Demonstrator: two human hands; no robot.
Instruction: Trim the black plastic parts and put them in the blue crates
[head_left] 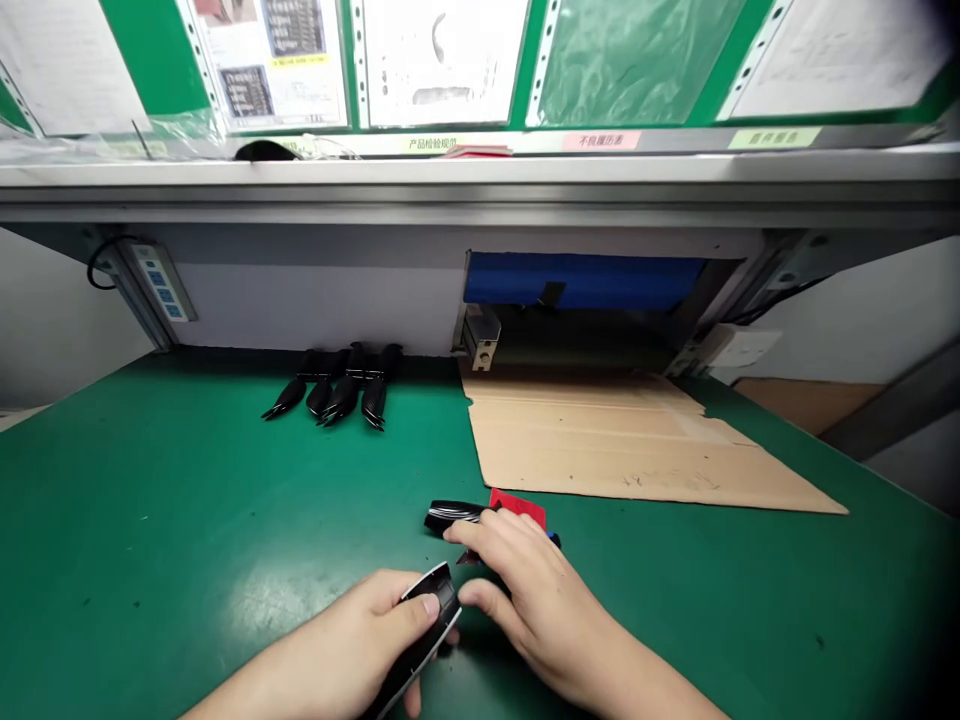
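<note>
My left hand (364, 635) is closed around a long, hollow black plastic part (411, 655) with pale edges, the thumb pressed on its inner face. To the right of it, my right hand (544, 595) reaches over the table with thumb and fingers apart. Under and just beyond those fingers lie a glossy black curved piece (452, 514) and a flat red piece (520, 505). A small blue-and-black end (555, 539) peeks out past the knuckles. My right palm hides how these items join, and whether the fingertips touch them I cannot tell.
Several black curved parts (345, 385) lie at the back of the green table (187, 500). A cardboard sheet (592, 445) covers the back right, before an opening with a blue flap (585, 278). A metal shelf (420, 205) spans overhead; a power strip (163, 283) hangs left.
</note>
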